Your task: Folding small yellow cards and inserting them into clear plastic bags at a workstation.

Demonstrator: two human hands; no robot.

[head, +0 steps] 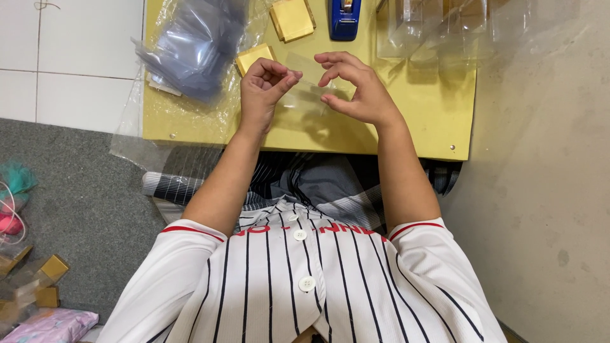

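Note:
A small clear plastic sheet [307, 86] is held flat between both hands above the yellow table [406, 121]. My left hand [264, 92] pinches its left end with thumb and fingertips. My right hand [352, 89] grips its right end, fingers curled over the top edge. A small gold box [253, 58] lies just beyond my left hand.
A pile of clear plastic bags [190, 44] covers the table's left part. Another gold box [293, 19] and a blue tape dispenser [344, 18] sit at the far edge. Clear folded boxes [438, 28] stand at the far right. Gold boxes [44, 279] lie on the grey carpet at left.

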